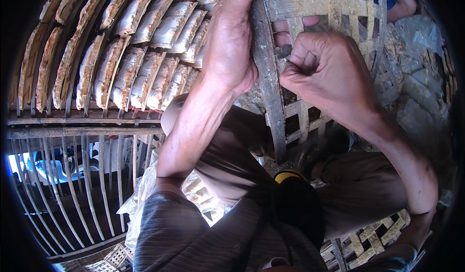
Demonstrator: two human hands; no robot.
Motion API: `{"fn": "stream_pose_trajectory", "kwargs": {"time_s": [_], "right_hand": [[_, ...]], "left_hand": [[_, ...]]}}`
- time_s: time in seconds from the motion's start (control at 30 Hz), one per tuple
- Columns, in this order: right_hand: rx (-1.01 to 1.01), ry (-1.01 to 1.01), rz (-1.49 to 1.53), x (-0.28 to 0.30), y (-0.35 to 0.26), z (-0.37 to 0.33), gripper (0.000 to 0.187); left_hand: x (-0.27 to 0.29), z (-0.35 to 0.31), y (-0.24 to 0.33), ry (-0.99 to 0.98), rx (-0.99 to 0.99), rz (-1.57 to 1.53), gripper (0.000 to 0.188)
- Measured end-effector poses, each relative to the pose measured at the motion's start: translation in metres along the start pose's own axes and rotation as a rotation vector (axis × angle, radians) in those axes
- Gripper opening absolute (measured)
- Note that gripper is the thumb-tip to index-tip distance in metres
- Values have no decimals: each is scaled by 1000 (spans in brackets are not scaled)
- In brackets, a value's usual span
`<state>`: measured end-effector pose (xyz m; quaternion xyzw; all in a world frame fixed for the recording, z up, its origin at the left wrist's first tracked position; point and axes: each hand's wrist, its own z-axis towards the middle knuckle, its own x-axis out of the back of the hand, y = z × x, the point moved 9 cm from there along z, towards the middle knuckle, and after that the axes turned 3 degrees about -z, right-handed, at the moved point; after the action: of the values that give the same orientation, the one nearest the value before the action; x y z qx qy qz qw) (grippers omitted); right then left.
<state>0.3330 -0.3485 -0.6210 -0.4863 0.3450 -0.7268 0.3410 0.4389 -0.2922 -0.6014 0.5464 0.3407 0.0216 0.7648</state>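
Observation:
A woven bamboo basket with an open lattice stands tilted in front of me, its dark flat rim strip running down between my hands. My left hand grips this rim from the left. Several fingertips show through the gaps in the weave behind it. My right hand is closed in a pinch at the right side of the strip. A small grey-dark lump shows by its thumb and forefinger; whether the fingers hold it is unclear.
Rows of curved pieces with whitish and brown crust fill the upper left. Below stands a bamboo slat railing. Crumpled clear plastic lies at the right, near another person's bare leg. Another woven lattice is at lower right.

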Motion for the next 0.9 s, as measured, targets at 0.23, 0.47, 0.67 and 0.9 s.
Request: {"fn": "stream_pose_trajectory", "kwargs": {"time_s": [0.23, 0.47, 0.67, 0.9], "right_hand": [[-24, -29, 158, 4, 7, 3, 8], [65, -289, 66, 1, -13, -4, 8], [49, -79, 87, 1, -6, -2, 7], [-103, -75, 66, -3, 1, -1, 10]], "left_hand": [[3, 1, 11, -41, 18, -32, 67], [4, -1, 12, -31, 27, -125, 69], [-4, -11, 23, 102, 12, -3, 65], [0, -10, 10, 143, 24, 40, 60]]}}
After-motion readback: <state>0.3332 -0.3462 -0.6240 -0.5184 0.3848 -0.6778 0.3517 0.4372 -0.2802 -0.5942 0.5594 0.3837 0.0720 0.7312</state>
